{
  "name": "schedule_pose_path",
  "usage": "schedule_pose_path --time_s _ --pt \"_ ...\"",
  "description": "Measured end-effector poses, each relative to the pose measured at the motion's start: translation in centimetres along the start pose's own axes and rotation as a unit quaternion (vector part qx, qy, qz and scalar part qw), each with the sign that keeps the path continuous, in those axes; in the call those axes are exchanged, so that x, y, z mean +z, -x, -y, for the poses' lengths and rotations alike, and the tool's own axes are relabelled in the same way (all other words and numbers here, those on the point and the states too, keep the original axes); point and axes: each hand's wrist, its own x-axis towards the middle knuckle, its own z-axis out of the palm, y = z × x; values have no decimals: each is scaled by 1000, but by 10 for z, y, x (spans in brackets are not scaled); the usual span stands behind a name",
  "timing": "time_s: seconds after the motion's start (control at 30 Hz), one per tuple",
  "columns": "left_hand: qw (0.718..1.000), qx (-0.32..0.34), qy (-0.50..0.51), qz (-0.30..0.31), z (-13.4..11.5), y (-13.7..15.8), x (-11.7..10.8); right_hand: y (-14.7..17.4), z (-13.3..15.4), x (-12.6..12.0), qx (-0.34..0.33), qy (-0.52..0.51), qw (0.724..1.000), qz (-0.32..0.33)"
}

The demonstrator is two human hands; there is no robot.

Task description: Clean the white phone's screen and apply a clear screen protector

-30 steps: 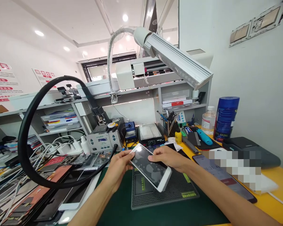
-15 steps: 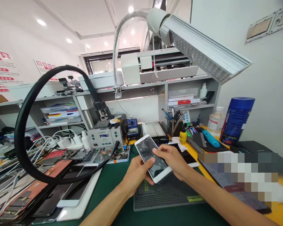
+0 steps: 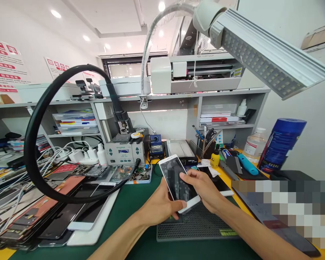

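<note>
A green mat (image 3: 127, 209) lies beneath a dark perforated pad (image 3: 197, 229). Above the pad's far left part, a white-framed phone (image 3: 176, 180) slants, screen up, its long axis running far left to near right. The left hand (image 3: 161, 206) clamps its near end, thumb on top; the right hand (image 3: 203, 186) pinches its right edge.

From my head, the single view looks forward and down, close over my left hand (image 3: 160, 205) and right hand (image 3: 206, 187), to the shelf unit (image 3: 193, 119) beyond.
</note>
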Motion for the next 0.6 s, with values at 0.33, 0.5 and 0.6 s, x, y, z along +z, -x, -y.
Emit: schedule_pose_path --time_s 0.33,0.5,0.6 --pt "993 -73 64 -63 -5 -6 14 4 3 4 -10 -4 1000 -19" --pt "998 -35 14 -54 4 -4 15 6 2 6 -8 2 1000 -30" --pt "998 -34 -12 -46 8 -1 12 6 2 7 -1 4 999 -34"
